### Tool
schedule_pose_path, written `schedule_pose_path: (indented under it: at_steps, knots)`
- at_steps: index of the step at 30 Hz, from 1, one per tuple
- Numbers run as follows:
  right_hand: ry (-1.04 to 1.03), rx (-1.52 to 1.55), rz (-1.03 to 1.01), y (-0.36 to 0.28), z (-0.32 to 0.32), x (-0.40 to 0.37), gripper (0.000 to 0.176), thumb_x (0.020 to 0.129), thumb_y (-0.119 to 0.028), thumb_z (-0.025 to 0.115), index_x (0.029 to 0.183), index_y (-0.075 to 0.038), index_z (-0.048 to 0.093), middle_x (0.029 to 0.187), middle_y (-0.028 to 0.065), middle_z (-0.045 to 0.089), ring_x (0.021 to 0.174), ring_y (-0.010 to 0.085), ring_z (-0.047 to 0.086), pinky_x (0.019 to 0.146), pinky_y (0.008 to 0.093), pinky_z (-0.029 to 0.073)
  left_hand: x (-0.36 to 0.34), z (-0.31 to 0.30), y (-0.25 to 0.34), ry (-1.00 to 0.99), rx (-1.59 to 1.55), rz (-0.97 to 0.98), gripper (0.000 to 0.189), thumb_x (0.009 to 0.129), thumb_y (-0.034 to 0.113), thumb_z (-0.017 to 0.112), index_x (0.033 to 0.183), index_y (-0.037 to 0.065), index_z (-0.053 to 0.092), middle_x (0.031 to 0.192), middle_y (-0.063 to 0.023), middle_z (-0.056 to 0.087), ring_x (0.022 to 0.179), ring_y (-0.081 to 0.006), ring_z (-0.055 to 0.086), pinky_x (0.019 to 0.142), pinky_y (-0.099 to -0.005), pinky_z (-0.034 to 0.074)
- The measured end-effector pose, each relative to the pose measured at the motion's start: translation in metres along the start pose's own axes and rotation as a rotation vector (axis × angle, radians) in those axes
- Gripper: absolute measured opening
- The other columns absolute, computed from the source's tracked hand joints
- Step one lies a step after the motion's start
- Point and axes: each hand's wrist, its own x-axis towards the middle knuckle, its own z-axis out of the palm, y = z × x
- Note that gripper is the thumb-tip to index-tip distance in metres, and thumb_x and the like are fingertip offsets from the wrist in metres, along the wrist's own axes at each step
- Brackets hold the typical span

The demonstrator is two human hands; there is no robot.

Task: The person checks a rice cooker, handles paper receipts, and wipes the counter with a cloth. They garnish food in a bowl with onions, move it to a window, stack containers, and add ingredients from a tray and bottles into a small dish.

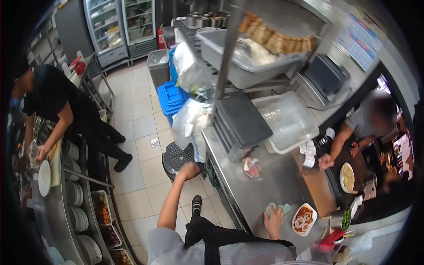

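My right hand (pixel 274 222) presses a pale green cloth (pixel 285 208) onto the steel counter (pixel 236 176), its fingers curled over it. Just right of that hand is a white dish (pixel 304 219) of red food topped with onion rings. My left arm reaches forward over the floor. At its end, my left hand (pixel 190 170) is closed at the edge of a dark perforated stool-like top (pixel 177 157); whether it grips this is hidden. A clear-wrapped food packet (pixel 252 168) lies farther up the counter.
Across the pass, a person's hand (pixel 326 161) is near paper slips (pixel 308 153) and an oval food dish (pixel 348 177). At left, another person (pixel 66 97) works by stacked plates (pixel 79 218). A blue bin (pixel 172 98) stands ahead; a grey tub (pixel 247 73) sits on the shelf.
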Motion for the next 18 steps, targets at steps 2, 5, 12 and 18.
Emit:
schedule_pose_path:
  at_steps: [2, 5, 12, 18]
  knots:
    - [0.005, -0.008, 0.018, 0.003, 0.006, 0.008, 0.046, 0.070, -0.011, 0.064, 0.114, -0.003, 0.055, 0.111, 0.0186, 0.045, 0.104, 0.0363, 0.041, 0.090, 0.0438, 0.034, 0.040, -0.045, -0.030, 0.401, -0.227, -0.153, 0.020, 0.081, 0.017, 0.050, 0.089, 0.005, 0.065, 0.089, -0.0217, 0.061, 0.084, -0.0381, 0.059, 0.074, -0.0447, 0.047]
    - [0.022, 0.001, 0.084, 0.002, 0.010, 0.010, 0.041, 0.069, -0.009, 0.063, 0.109, -0.004, 0.059, 0.108, 0.0181, 0.045, 0.102, 0.0361, 0.042, 0.089, 0.0442, 0.034, 0.124, -0.083, -0.087, 0.752, -0.313, -0.363, 0.029, 0.083, 0.013, 0.046, 0.108, 0.005, 0.057, 0.110, -0.0241, 0.055, 0.102, -0.0388, 0.052, 0.088, -0.0429, 0.041]
    - [0.030, -0.042, 0.144, 0.015, 0.024, 0.015, 0.041, 0.068, -0.009, 0.063, 0.108, -0.006, 0.061, 0.103, 0.0168, 0.046, 0.098, 0.0350, 0.044, 0.087, 0.0429, 0.035, 0.193, 0.001, -0.029, 0.575, -0.511, -0.498, 0.040, 0.086, 0.030, 0.044, 0.120, 0.010, 0.051, 0.107, -0.0160, 0.059, 0.103, -0.0329, 0.052, 0.091, -0.0496, 0.035]
    - [0.002, -0.014, 0.194, 0.013, 0.021, 0.019, 0.041, 0.067, -0.009, 0.063, 0.108, -0.007, 0.061, 0.101, 0.0159, 0.047, 0.097, 0.0338, 0.044, 0.088, 0.0413, 0.035, 0.095, 0.007, -0.013, 0.996, -0.813, -0.322, 0.025, 0.082, 0.032, 0.056, 0.087, 0.010, 0.066, 0.087, -0.0097, 0.063, 0.088, -0.0297, 0.055, 0.077, -0.0459, 0.037]
